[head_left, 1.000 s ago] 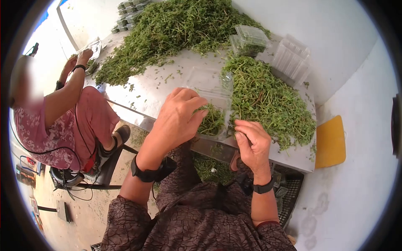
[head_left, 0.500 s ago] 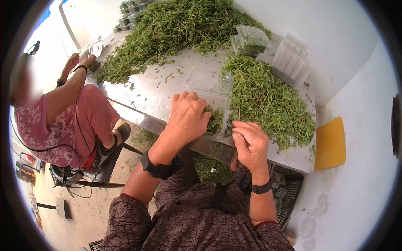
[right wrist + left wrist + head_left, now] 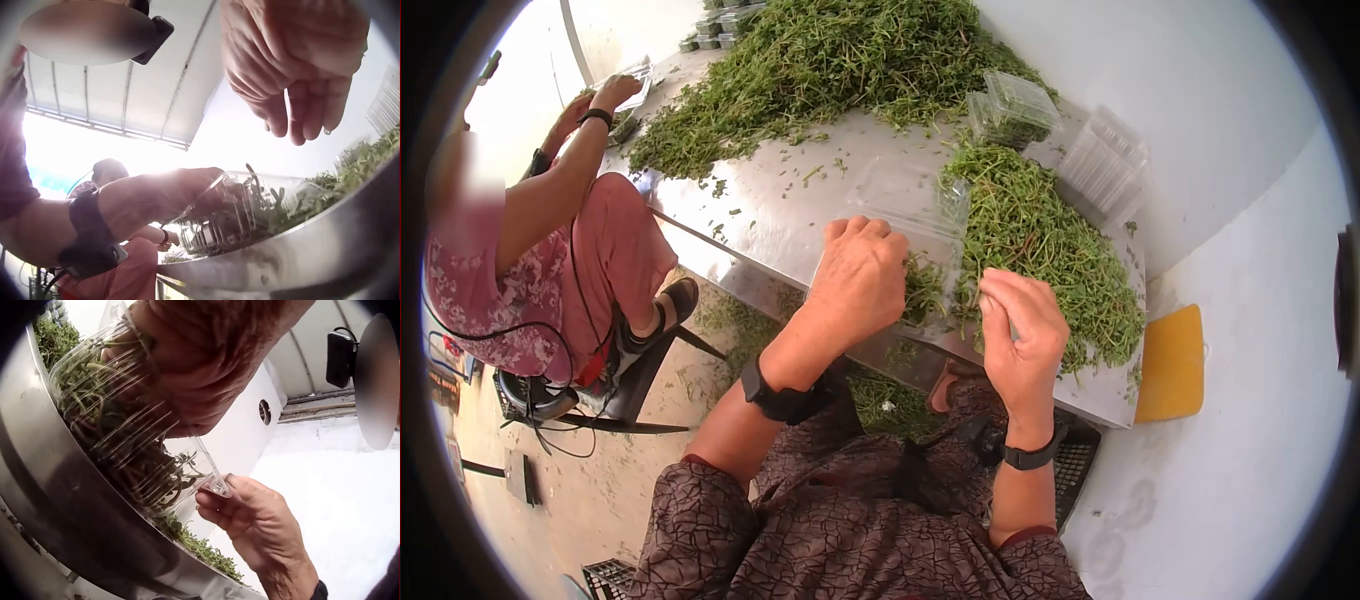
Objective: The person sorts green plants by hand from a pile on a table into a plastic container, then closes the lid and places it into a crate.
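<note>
A clear plastic clamshell box (image 3: pixel 215 219) with leafy green sprigs (image 3: pixel 923 290) in it lies at the table's near edge, its lid (image 3: pixel 905 195) folded back. My left hand (image 3: pixel 860 275) reaches down over the box's left side. Through the ribbed wall in the left wrist view, its fingers are among the sprigs and mostly hidden. To the right of the box, my right hand (image 3: pixel 1028 335) is raised, thumb near the loosely bent fingers. Nothing shows between those fingers in the right wrist view. A loose heap of sprigs (image 3: pixel 1045 240) lies just beyond the right hand.
A bigger heap of greens (image 3: pixel 850 70) covers the back of the metal table (image 3: pixel 770 205). Filled boxes (image 3: pixel 1012 115) and a stack of empty ones (image 3: pixel 1105 165) stand at the right. On the left sits another person (image 3: pixel 615 240). A yellow board (image 3: pixel 1172 365) leans by the wall.
My right hand has moved from the box's near right corner slightly up and to the right. My left hand has shifted right over the box. The head view has turned slightly.
</note>
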A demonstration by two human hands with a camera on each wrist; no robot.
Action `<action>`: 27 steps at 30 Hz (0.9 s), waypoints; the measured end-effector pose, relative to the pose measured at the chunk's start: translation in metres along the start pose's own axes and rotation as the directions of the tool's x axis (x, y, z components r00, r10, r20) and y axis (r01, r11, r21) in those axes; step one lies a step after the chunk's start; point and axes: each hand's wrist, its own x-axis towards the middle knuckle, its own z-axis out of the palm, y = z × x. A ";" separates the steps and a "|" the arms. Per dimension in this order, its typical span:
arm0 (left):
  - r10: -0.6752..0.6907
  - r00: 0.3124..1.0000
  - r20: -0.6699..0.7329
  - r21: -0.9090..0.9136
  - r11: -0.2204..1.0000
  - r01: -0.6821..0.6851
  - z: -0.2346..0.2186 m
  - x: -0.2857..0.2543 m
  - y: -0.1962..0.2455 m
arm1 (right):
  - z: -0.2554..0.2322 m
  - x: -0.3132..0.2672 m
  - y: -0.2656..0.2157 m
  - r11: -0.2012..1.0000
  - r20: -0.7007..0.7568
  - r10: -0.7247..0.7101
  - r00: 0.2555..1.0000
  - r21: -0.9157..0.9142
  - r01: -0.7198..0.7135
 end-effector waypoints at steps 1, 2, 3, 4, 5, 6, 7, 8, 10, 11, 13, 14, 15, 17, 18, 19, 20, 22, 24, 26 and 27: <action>0.001 1.000 -0.005 0.000 1.000 -0.001 0.000 0.000 0.000 | 0.000 0.008 -0.005 0.997 0.014 -0.025 1.000 -0.066 0.025; 0.001 1.000 -0.011 0.001 1.000 -0.001 0.000 0.000 0.001 | 0.001 0.015 -0.008 0.997 0.017 -0.027 1.000 -0.069 0.028; -0.002 1.000 -0.014 -0.003 1.000 0.002 0.000 0.000 0.001 | 0.002 0.020 -0.011 0.993 0.055 -0.042 0.998 -0.108 0.047; 0.000 1.000 -0.022 -0.005 1.000 0.000 0.000 0.000 0.001 | 0.005 0.025 -0.013 0.987 0.096 -0.056 0.994 -0.146 0.069; 0.001 1.000 -0.029 -0.007 1.000 -0.001 0.001 0.000 0.001 | 0.008 0.029 -0.014 0.987 0.103 -0.059 0.993 -0.146 0.074; -0.005 0.999 -0.033 -0.009 1.000 0.005 0.001 -0.001 0.001 | 0.013 0.034 -0.014 0.981 0.129 -0.065 0.989 -0.171 0.087; -0.006 0.999 -0.031 -0.003 1.000 0.006 0.001 -0.001 0.001 | 0.016 0.038 -0.014 0.976 0.154 -0.068 0.986 -0.196 0.098; -0.006 1.000 -0.030 0.003 1.000 0.006 0.002 0.000 0.001 | 0.019 0.041 -0.014 0.975 0.158 -0.071 0.985 -0.197 0.102; -0.005 0.999 -0.044 -0.005 1.000 0.005 0.002 -0.001 0.001 | 0.024 0.046 -0.012 0.955 0.279 -0.038 0.960 -0.274 0.117; -0.003 0.999 -0.054 -0.010 1.000 0.002 0.003 -0.001 0.001 | 0.027 0.047 -0.010 0.954 0.284 -0.041 0.958 -0.274 0.123; -0.005 0.998 -0.065 -0.020 1.000 0.004 0.004 -0.001 0.001 | 0.033 0.048 -0.006 0.932 0.321 -0.018 0.947 -0.337 0.132; -0.002 0.997 -0.072 -0.026 1.000 0.000 0.005 -0.001 0.000 | 0.035 0.049 -0.006 0.932 0.327 -0.022 0.945 -0.336 0.138; -0.007 0.997 -0.076 -0.029 1.000 0.005 0.005 -0.001 0.001 | 0.036 0.050 -0.006 0.917 0.355 0.030 0.934 -0.382 0.115; -0.003 0.997 -0.082 -0.015 1.000 0.001 0.003 -0.001 0.002 | 0.037 0.053 -0.007 0.899 0.385 0.080 0.920 -0.427 0.100; -0.008 0.996 -0.084 -0.019 1.000 0.006 0.004 -0.002 0.002 | 0.037 0.053 -0.008 0.882 0.408 0.077 0.910 -0.454 0.130; 0.001 0.997 -0.083 -0.027 1.000 -0.003 0.004 -0.002 0.001 | 0.037 0.054 -0.009 0.863 0.432 0.075 0.899 -0.479 0.159; 0.009 0.997 -0.081 -0.035 0.999 -0.012 0.005 -0.002 0.001 | 0.037 0.054 -0.009 0.862 0.437 0.074 0.897 -0.479 0.163; 0.003 0.996 -0.092 -0.029 1.000 -0.006 0.004 -0.002 0.002 | 0.040 0.055 -0.008 0.839 0.458 0.046 0.888 -0.500 0.215; -0.002 0.995 -0.101 -0.023 1.000 -0.001 0.003 -0.002 0.003 | 0.041 0.056 -0.008 0.835 0.478 0.041 0.877 -0.498 0.233; -0.004 0.995 -0.098 -0.026 1.000 0.002 0.003 -0.002 0.004 | 0.043 0.056 -0.008 0.831 0.497 0.038 0.867 -0.497 0.249; -0.008 0.995 -0.099 -0.027 1.000 0.005 0.002 -0.002 0.004 | 0.044 0.056 -0.006 0.837 0.492 0.012 0.871 -0.482 0.261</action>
